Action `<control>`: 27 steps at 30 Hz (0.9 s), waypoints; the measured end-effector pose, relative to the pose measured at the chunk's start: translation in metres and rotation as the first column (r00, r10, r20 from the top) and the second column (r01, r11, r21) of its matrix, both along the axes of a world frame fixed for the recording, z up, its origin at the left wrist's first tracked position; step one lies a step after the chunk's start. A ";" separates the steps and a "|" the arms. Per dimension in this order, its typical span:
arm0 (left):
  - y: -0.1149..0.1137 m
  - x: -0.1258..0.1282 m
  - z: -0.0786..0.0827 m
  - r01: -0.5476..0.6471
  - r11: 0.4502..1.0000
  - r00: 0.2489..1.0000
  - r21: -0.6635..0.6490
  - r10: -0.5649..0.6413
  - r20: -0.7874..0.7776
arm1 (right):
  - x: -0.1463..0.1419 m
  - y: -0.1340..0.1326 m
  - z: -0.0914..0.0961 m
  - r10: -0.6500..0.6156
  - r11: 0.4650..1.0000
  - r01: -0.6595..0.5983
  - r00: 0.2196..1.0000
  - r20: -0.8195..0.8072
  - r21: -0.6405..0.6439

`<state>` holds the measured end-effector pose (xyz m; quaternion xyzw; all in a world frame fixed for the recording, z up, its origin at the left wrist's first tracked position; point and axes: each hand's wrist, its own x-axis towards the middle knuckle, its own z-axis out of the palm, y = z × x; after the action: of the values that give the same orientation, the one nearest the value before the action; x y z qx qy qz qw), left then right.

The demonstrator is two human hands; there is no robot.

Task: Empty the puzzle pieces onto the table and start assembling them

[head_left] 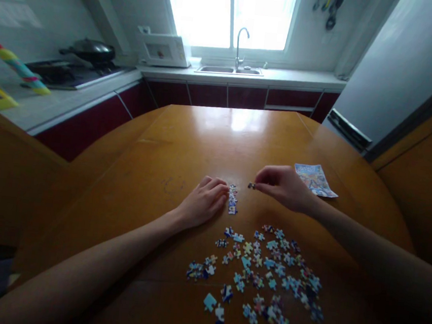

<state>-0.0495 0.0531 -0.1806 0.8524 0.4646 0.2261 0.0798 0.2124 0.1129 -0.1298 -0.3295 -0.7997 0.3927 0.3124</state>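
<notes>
My left hand (205, 199) rests on the wooden table (187, 144), fingers curled, fingertips touching a short column of joined puzzle pieces (232, 200). My right hand (280, 186) hovers just right of that column, thumb and fingers pinched on a single small puzzle piece (251, 186). Several loose puzzle pieces (262, 273) lie scattered on the table nearer to me, below both hands.
A printed picture card (315, 179) lies on the table right of my right hand. Beyond the table runs a kitchen counter with a sink and tap (236, 64), a white appliance (161, 51) and a wok on a stove (91, 50). A grey fridge (396, 72) stands at right.
</notes>
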 end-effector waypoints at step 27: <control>-0.001 -0.001 -0.004 0.021 0.999 0.997 -0.036 -0.024 -0.070 | -0.059 0.051 -0.060 0.050 0.969 -0.100 0.975 0.218 0.225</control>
<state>-0.0507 0.0516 -0.1844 0.8635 0.4615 0.1867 0.0810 0.1537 0.1638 -0.1893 -0.2996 -0.8809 0.2701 0.2476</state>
